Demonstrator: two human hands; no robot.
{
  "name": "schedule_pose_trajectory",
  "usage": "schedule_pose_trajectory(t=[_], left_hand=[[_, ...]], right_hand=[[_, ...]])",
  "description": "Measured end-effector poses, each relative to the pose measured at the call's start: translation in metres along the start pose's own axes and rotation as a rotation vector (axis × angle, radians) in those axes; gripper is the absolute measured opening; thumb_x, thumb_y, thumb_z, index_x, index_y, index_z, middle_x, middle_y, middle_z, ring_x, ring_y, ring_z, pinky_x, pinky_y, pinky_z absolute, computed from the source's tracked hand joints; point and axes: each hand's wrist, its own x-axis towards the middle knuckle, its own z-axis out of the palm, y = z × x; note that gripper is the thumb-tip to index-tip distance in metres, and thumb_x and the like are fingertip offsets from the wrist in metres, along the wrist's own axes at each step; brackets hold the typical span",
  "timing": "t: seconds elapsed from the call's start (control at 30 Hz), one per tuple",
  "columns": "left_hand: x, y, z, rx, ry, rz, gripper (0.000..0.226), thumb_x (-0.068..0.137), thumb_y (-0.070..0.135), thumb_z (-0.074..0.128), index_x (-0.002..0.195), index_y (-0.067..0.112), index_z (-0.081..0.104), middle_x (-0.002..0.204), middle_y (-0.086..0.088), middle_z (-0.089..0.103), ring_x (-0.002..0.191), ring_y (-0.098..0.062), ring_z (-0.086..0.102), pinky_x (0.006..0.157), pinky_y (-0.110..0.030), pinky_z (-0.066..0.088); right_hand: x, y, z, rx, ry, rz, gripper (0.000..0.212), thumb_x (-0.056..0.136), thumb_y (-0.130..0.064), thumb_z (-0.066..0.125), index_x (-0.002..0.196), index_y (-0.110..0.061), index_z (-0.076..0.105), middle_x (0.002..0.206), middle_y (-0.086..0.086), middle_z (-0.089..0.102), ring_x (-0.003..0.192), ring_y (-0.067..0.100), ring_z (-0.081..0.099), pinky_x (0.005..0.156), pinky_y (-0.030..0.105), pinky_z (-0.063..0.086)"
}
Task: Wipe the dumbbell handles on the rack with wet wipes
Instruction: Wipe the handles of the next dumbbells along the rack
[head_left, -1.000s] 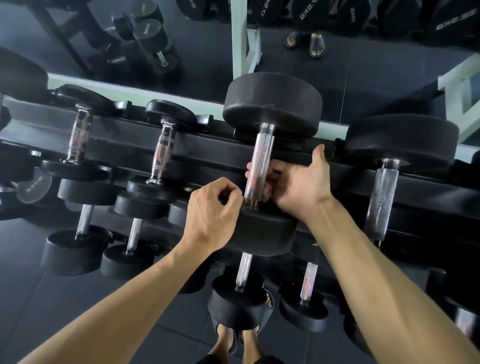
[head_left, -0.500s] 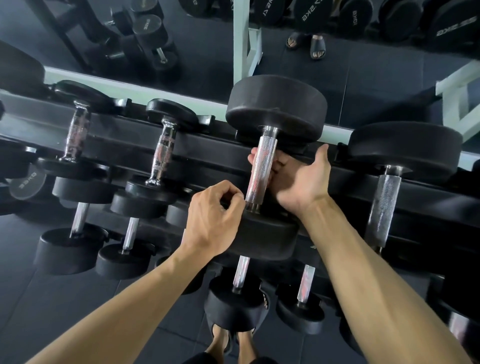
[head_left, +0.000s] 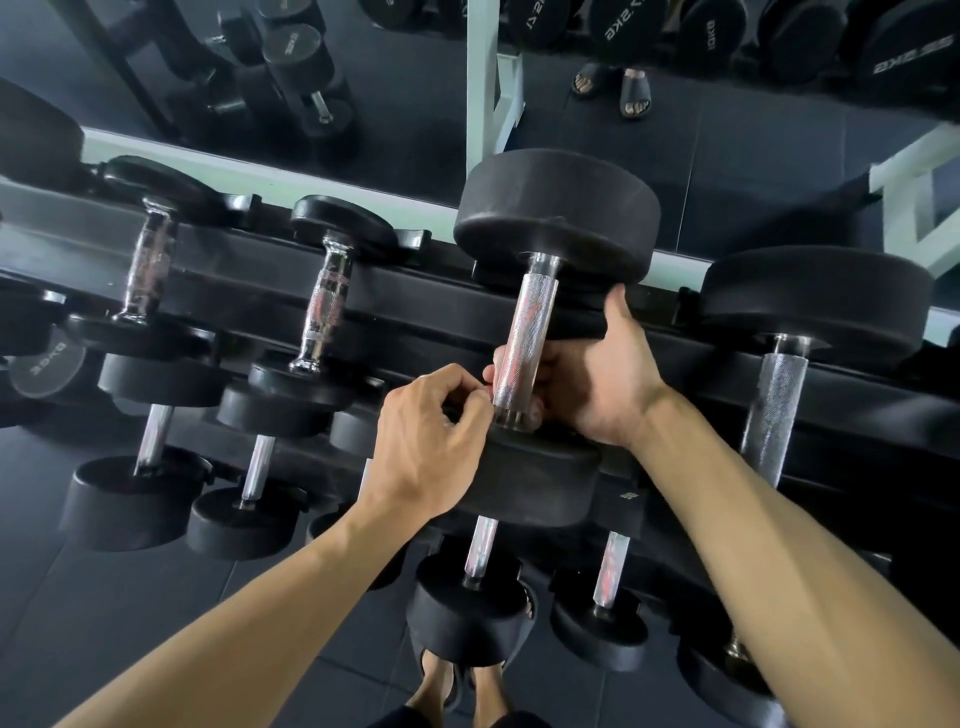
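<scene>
The right hand (head_left: 597, 384), curled behind the knurled handle (head_left: 524, 343), was carried up toward twelve o'clock half a second ago and is now found back low, fingers near the handle's lower collar. The left hand (head_left: 431, 447) has been brought closer, its knuckles just beside the handle at nine o'clock.
</scene>
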Motion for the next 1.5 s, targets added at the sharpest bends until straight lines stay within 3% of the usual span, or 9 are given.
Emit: schedule_pose_trajectory(t=[0.13,0.27,0.37,0.5,0.67,0.83,1.1,1.27,1.5], left_hand=[[0.000,0.000,0.000,0.003,0.009,0.012,0.021,0.089,0.010,0.056,0.072,0.015,0.066,0.047,0.008,0.051,0.043,-0.008,0.043,0.046,-0.013,0.028],[0.000,0.000,-0.001,0.005,-0.005,0.018,0.020,0.090,0.011,0.056,0.072,0.015,0.066,0.047,0.008,0.051,0.044,-0.009,0.044,0.047,-0.014,0.030],[0.000,-0.001,-0.001,-0.007,-0.026,0.019,0.021,0.090,0.013,0.056,0.072,0.017,0.065,0.047,0.008,0.050,0.043,-0.008,0.043,0.049,-0.015,0.028],[0.001,-0.002,-0.002,-0.045,-0.057,0.039,0.020,0.086,0.027,0.051,0.071,0.021,0.064,0.049,0.007,0.054,0.043,-0.009,0.045,0.052,-0.024,0.034],[0.007,0.001,-0.005,-0.024,-0.145,0.039,0.008,0.089,0.035,0.064,0.088,0.027,0.067,0.071,0.017,0.065,0.070,-0.004,0.062,0.070,-0.034,0.053],[0.028,0.008,-0.025,-0.257,-0.467,0.140,0.043,0.080,0.049,0.077,0.116,0.033,0.060,0.084,0.008,0.071,0.078,-0.006,0.069,0.076,-0.029,0.058],[0.045,0.020,-0.050,-0.688,-0.745,-0.179,0.013,0.093,0.021,0.068,0.094,0.009,0.073,0.081,-0.009,0.076,0.078,-0.023,0.074,0.072,-0.030,0.061],[0.063,0.013,-0.048,-0.624,-0.652,-0.175,0.006,0.091,0.004,0.069,0.093,0.008,0.072,0.078,-0.009,0.075,0.071,-0.022,0.075,0.062,-0.030,0.061],[0.121,-0.010,-0.026,-0.391,-0.468,-0.271,0.012,0.083,0.004,0.076,0.088,0.015,0.073,0.063,0.003,0.073,0.070,-0.015,0.075,0.070,-0.030,0.062]], right_hand=[[0.003,0.007,0.004,0.313,0.048,-0.103,0.110,0.088,-0.082,0.021,0.123,0.015,0.060,0.127,0.034,0.060,0.118,0.047,0.060,0.108,0.053,0.042],[-0.013,0.012,0.003,-0.071,0.117,-0.090,0.033,0.088,-0.011,0.040,0.110,0.006,0.055,0.097,0.033,0.054,0.072,0.034,0.058,0.061,0.034,0.050],[-0.025,0.014,0.008,-0.368,0.310,-0.139,0.021,0.092,0.012,0.043,0.093,0.000,0.061,0.062,0.010,0.058,0.044,0.013,0.051,0.042,0.021,0.041],[-0.037,0.023,0.017,-0.509,0.528,-0.264,0.020,0.091,0.006,0.058,0.090,-0.011,0.069,0.083,0.013,0.070,0.063,0.020,0.062,0.059,0.029,0.050],[-0.062,0.019,0.039,-0.156,0.588,-0.486,0.020,0.096,0.005,0.054,0.102,-0.009,0.066,0.107,0.017,0.074,0.103,0.030,0.072,0.091,0.041,0.056],[-0.073,0.029,0.083,-0.041,0.638,-0.615,0.021,0.102,0.001,0.046,0.113,-0.004,0.063,0.113,0.010,0.074,0.108,0.022,0.070,0.083,0.034,0.060],[-0.060,0.050,0.117,-0.124,0.900,-0.657,0.015,0.093,-0.006,0.064,0.106,-0.010,0.067,0.106,0.013,0.075,0.099,0.029,0.072,0.091,0.047,0.057],[-0.067,0.054,0.119,0.069,0.889,-0.729,0.016,0.101,-0.008,0.052,0.111,-0.009,0.064,0.104,0.012,0.075,0.103,0.022,0.071,0.094,0.036,0.055],[-0.066,0.089,0.093,-0.247,1.312,-0.675,0.016,0.096,-0.018,0.060,0.098,-0.028,0.071,0.096,-0.010,0.076,0.096,-0.004,0.066,0.093,0.016,0.047]])
